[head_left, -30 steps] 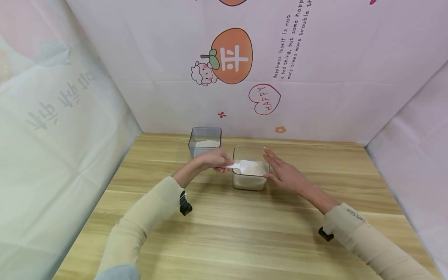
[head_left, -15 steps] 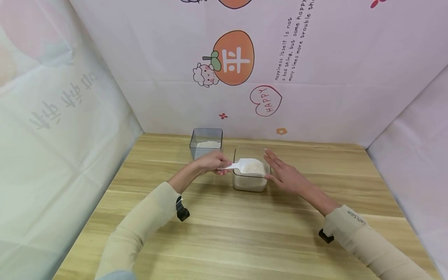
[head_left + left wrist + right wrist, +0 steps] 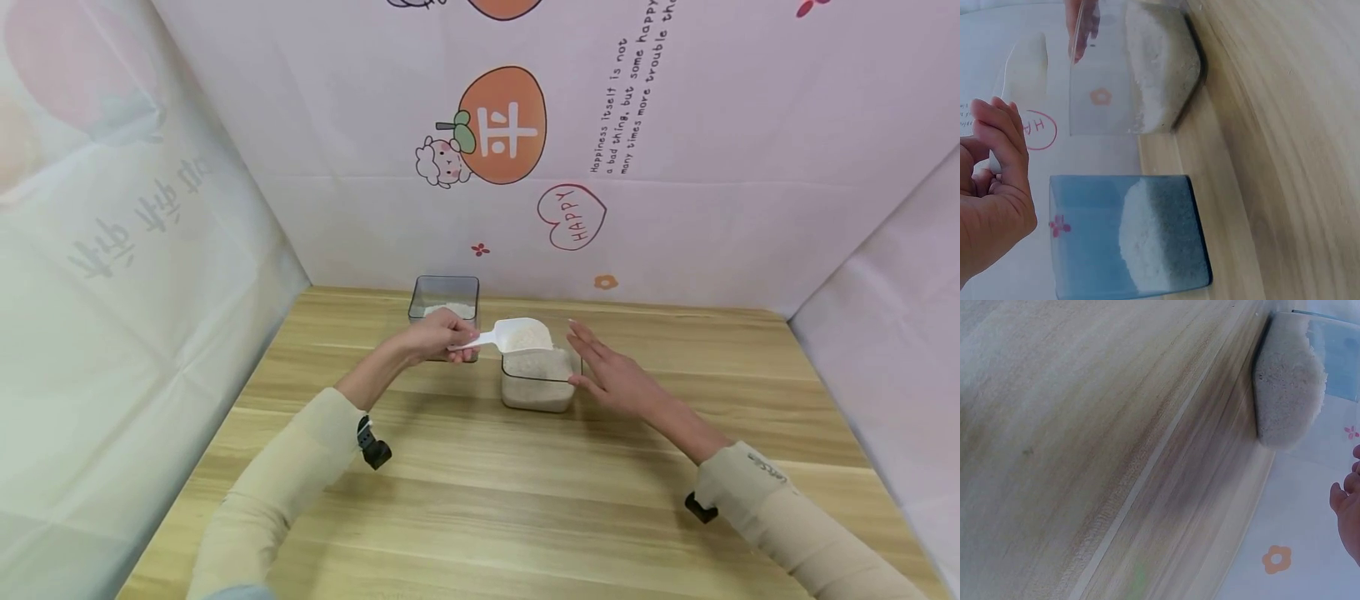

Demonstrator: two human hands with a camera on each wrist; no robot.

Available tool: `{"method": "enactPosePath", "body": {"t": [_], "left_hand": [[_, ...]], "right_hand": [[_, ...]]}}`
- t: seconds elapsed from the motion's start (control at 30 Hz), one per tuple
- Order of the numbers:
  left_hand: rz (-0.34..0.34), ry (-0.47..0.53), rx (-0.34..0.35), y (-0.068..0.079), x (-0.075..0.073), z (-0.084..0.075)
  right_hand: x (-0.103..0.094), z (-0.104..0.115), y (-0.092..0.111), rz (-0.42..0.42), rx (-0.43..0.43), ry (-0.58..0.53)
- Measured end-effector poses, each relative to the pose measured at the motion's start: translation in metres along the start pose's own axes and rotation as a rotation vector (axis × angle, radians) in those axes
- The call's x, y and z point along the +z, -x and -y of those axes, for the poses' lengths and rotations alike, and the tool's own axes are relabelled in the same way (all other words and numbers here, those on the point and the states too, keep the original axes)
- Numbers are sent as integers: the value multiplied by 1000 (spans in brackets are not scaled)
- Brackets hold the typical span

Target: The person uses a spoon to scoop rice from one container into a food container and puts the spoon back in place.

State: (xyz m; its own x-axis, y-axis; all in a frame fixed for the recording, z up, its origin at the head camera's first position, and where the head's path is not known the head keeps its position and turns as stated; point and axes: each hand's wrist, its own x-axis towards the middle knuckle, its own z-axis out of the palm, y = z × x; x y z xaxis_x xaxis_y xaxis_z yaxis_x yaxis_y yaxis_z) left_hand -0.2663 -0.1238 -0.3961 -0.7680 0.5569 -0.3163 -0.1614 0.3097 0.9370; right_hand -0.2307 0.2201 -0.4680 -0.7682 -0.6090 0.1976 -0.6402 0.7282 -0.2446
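Note:
My left hand (image 3: 437, 336) grips the handle of a white scoop (image 3: 488, 337), thumb on top. The scoop holds a heap of white, rice-like grains and is above the rim of a clear square container (image 3: 536, 395). More of these grains fill the lower part of that container. In the left wrist view, the scoop (image 3: 1027, 62) is level with or above the container's top. My right hand (image 3: 617, 379) is at the clear container's right side, fingers extended and fingertips right at the rim. Only part of the right hand (image 3: 1350, 506) shows in the right wrist view.
A blue-tinted square container (image 3: 442, 292) with white grains in it stands left of the clear one, partly behind my left hand. Both stand on a wood-grain table (image 3: 525, 500). A printed white sheet (image 3: 690, 217) rises behind the table, and pale sheets flank both sides.
My left hand has lifted the loaded scoop from inside the clear container to above its rim, moving slightly left and away from me. The right hand has stayed at the container's side.

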Motion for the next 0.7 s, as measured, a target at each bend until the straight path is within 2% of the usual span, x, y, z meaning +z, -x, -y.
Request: {"method": "enactPosePath", "body": {"t": [0.2, 0.37, 0.7], "left_hand": [[-63, -17, 3, 12, -16, -8], [-74, -7, 34, 23, -29, -15], [-146, -29, 21, 42, -54, -20]], "right_hand": [[1, -1, 0, 0, 3, 2], [-1, 0, 0, 5, 8, 2], [-1, 1, 0, 14, 9, 1]]}}
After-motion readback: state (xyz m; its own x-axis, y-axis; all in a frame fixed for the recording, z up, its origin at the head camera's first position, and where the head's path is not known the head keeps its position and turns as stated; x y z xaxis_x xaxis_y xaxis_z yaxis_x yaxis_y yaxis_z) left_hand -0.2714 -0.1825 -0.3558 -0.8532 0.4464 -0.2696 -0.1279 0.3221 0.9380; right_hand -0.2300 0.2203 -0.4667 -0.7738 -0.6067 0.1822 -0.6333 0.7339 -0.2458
